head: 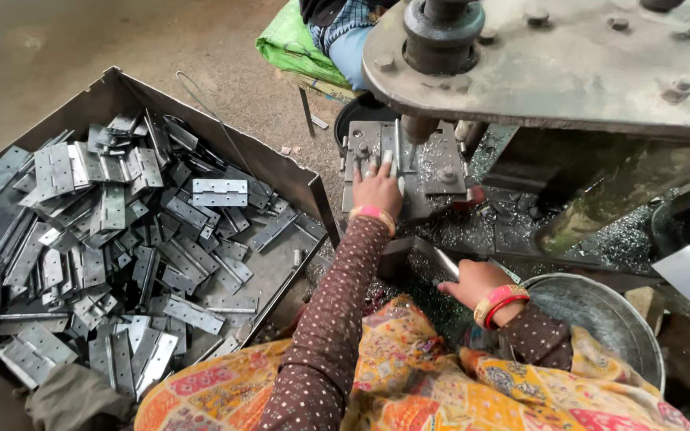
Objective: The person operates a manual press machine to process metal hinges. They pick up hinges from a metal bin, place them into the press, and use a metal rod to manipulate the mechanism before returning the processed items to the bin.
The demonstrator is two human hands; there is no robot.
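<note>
We judged the step in hand to be the feeding of a hinge plate into the heavy grey steel punch press (pixel 569 64), whose dark round ram (pixel 441 32) hung above the flat grey die block (pixel 441 160). To our left stood the large open sheet-metal bin (pixel 281 172), heaped with loose grey perforated hinge plates (pixel 121 239); at lower right sat the round grey metal basin (pixel 600 319). Our left arm, in a brown dotted sleeve, reached forward and nearly straight, and our left hand (pixel 377 190) lay palm down on the die, its fingers (pixel 373 169) pressed flat on a small bright metal plate (pixel 397 164) just beside the punch; they rested on it rather than closing round it. Our right hand (pixel 477 283), with red and gold bangles at the wrist, was drawn close to the body beside the basin's rim, fingers curled, touching a slanting bright metal strip (pixel 447 262); whether it gripped the strip we could not tell. The next move, we reckoned, called for seating the plate squarely and drawing the fingers well away from the ram.
</note>
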